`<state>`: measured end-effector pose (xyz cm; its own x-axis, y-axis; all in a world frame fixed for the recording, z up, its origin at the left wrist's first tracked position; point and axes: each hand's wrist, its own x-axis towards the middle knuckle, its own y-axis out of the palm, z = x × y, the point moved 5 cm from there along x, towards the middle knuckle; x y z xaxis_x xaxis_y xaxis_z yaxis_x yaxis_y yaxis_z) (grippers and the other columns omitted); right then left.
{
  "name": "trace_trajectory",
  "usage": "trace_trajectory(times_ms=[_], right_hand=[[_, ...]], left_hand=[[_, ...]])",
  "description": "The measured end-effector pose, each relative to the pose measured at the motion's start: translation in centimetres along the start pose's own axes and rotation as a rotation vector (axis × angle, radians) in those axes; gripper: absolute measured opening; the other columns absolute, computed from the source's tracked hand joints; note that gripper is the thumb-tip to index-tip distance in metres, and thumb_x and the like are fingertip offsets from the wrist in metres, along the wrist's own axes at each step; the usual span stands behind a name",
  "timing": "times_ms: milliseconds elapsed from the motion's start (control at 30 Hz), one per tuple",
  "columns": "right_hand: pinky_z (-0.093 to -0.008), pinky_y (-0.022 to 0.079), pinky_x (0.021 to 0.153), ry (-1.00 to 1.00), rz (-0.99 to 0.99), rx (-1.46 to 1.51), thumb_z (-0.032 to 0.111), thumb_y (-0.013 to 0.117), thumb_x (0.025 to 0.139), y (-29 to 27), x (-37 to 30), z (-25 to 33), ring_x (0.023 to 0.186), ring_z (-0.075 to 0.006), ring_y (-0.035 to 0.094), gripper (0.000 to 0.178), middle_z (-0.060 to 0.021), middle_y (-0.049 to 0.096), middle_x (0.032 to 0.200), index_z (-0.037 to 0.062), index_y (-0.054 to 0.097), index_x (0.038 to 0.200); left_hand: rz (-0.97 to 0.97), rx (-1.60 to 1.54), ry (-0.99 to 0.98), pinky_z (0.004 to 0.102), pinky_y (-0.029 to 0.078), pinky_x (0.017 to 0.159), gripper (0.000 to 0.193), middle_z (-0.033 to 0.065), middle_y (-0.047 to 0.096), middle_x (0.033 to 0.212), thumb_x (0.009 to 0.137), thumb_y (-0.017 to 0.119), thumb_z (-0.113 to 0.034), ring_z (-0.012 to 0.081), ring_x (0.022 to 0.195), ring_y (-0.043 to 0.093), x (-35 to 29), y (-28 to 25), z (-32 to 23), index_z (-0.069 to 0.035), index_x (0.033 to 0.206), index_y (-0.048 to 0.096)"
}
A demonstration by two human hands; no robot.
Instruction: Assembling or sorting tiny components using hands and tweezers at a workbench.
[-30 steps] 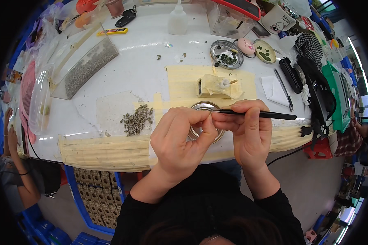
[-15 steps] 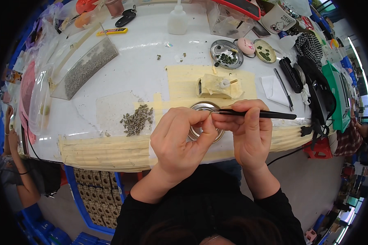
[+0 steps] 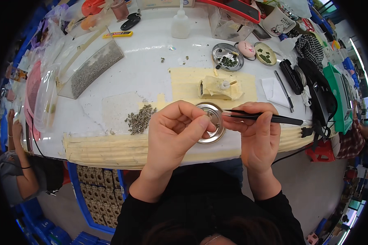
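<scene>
Black tweezers [image 3: 288,120] lie in my right hand [image 3: 258,139], gripped between thumb and fingers, with their tips pointing left and slightly apart. My left hand [image 3: 169,132] is closed, thumb against the curled fingers; whatever it pinches is too small or hidden to make out. Beneath and between both hands sits a round, shiny metal dish [image 3: 216,136], partly covered by the left fingertips. A heap of small grey metallic pieces [image 3: 140,119] lies left of my left hand. Just beyond the dish stands a tape-wrapped block [image 3: 221,88] with a small white nozzle-like piece and a thin stick on it.
A clear box of grey grains [image 3: 90,71] lies at left. A white squeeze bottle [image 3: 180,25] stands at the back. Behind the block are a metal dish with dark green bits [image 3: 227,57] and a round lid [image 3: 265,54]. A pen [image 3: 283,90] lies right. Another person's arm [image 3: 22,163] shows far left.
My hands have drawn apart: the left fingertips have come away from the tweezer tips, and the right hand has shifted slightly right with the tweezers. More of the metal dish shows.
</scene>
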<state>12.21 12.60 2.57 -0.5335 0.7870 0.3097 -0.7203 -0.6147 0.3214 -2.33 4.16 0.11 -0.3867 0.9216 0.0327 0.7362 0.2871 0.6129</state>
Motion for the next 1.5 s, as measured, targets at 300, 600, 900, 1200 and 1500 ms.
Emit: trace_trajectory(times_ms=[300, 600, 900, 1200, 1500], right_hand=[[-0.0376, 0.061, 0.085, 0.05, 0.007, -0.006, 0.022, 0.043, 0.107, 0.7, -0.3, 0.5, 0.094, -0.0267, 0.072, 0.034, -0.0186, 0.067, 0.103, -0.008, 0.057, 0.11], [-0.0361, 0.061, 0.084, 0.007, 0.007, -0.03, 0.021, 0.044, 0.107, 0.3, -0.6, 0.9, 0.093, -0.0254, 0.072, 0.031, -0.0173, 0.067, 0.103, -0.0071, 0.058, 0.11], [-0.0339, 0.059, 0.083, -0.225, 0.043, -0.132, 0.019, 0.047, 0.106, 1.1, -1.3, 3.0, 0.093, -0.0233, 0.07, 0.029, -0.0175, 0.065, 0.102, -0.0068, 0.059, 0.111], [-0.0298, 0.052, 0.079, -0.403, 0.086, -0.344, 0.018, 0.059, 0.1, 1.4, -2.4, 4.3, 0.09, -0.0229, 0.066, 0.023, -0.0159, 0.071, 0.102, -0.0031, 0.066, 0.107], [-0.0302, 0.052, 0.079, -0.415, 0.114, -0.414, 0.017, 0.061, 0.099, 1.7, -2.7, 4.8, 0.092, -0.0232, 0.067, 0.023, -0.0154, 0.071, 0.101, -0.0038, 0.067, 0.107]], left_hand=[[0.04, -0.096, -0.067, 0.0243, 0.053, 0.075, 0.007, 0.01, 0.071, 0.088, 0.094, 0.064, -0.004, 0.0108, 0.079, 0.065, -0.2, 0.6, 0.6, 0.001, 0.099, 0.064], [0.05, -0.125, -0.096, 0.0253, 0.053, 0.077, 0.008, 0.0086, 0.071, 0.09, 0.096, 0.063, -0.006, 0.0108, 0.081, 0.065, -0.3, 1.3, 0.9, 0.0, 0.101, 0.063], [0.354, -0.511, -0.225, 0.0251, 0.05, 0.08, 0.013, 0.0061, 0.064, 0.095, 0.102, 0.055, -0.013, 0.0146, 0.093, 0.063, -0.2, 2.1, 1.7, -0.003, 0.108, 0.059], [0.522, -0.716, -0.284, 0.0259, 0.049, 0.083, 0.012, 0.005, 0.056, 0.096, 0.103, 0.053, -0.017, 0.0164, 0.093, 0.058, -0.5, 3.0, 2.1, -0.005, 0.107, 0.053], [0.493, -0.752, -0.329, 0.0258, 0.047, 0.082, 0.012, 0.0043, 0.055, 0.095, 0.103, 0.052, -0.017, 0.0154, 0.093, 0.057, -0.8, 3.1, 2.4, -0.006, 0.107, 0.053]])
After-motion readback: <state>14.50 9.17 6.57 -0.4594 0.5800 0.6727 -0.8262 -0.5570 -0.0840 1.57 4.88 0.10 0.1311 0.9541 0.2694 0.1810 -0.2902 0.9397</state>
